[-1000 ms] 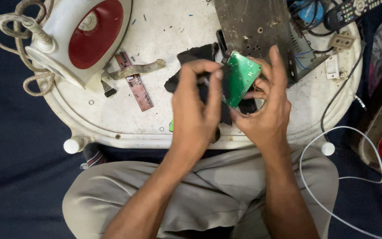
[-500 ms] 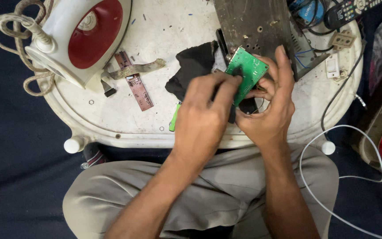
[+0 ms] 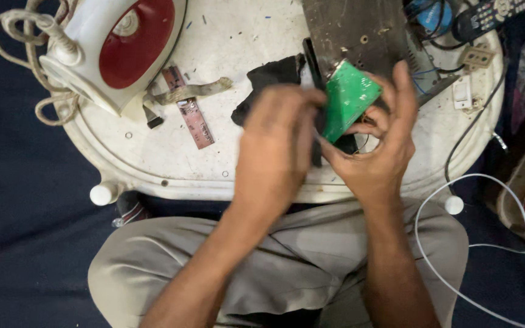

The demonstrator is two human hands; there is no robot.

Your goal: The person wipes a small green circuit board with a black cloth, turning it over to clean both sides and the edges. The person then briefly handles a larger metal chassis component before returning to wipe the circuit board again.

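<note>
Green circuit board (image 3: 349,97) sits at centre-right of the frame, pinched in the right hand (image 3: 377,152) above the white table (image 3: 153,164). Left hand (image 3: 277,152) closes its fingers over the board's near edge; the step looks like working something loose, calling for steady grip.

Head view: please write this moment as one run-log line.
right hand: holds green circuit board | left hand: at board's left edge, grip hidden | surface: white tray | nearby: clothes iron
</note>
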